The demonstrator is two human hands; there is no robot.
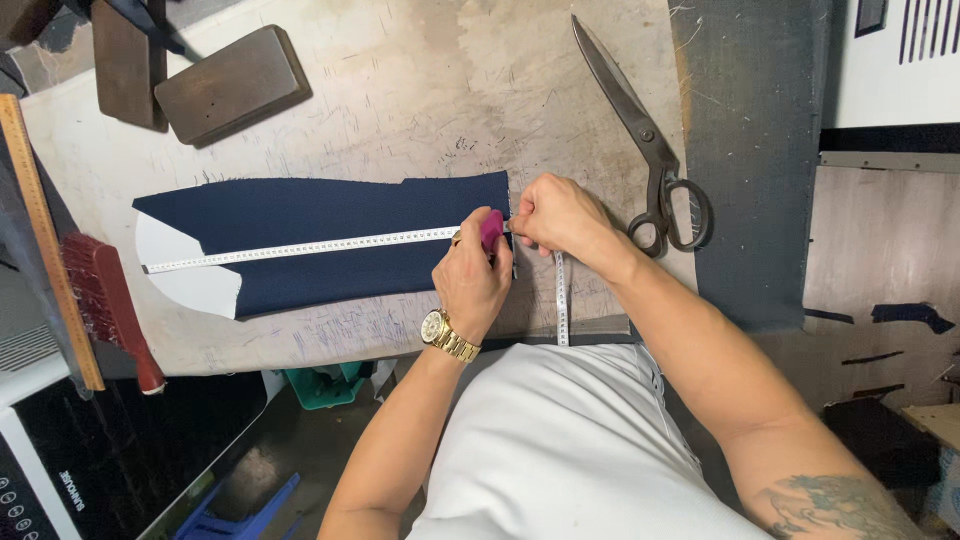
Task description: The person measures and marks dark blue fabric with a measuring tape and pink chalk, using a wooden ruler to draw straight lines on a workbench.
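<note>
The scratched tabletop (420,90) carries a long navy fabric piece (330,245) lying flat, its left end curved with a white lining patch (190,275) showing. A white measuring tape (300,247) runs along the cloth from that curved end to the right edge, then drops off the near side of the tabletop. Large dark shears (650,160) lie just right of the hands, apart from the fabric.

The right hand (560,215) pins the tape at the fabric's right edge, fingers pressed together on it. The left hand (472,275) has its fingers clamped on a magenta chalk (491,229), tip at the same edge.

The far end of the tape lies unheld, so a tug could likely slide it off the curve and falsify the reading. Pressure from the chalk may also drag the loose cloth and smear the mark.
</note>
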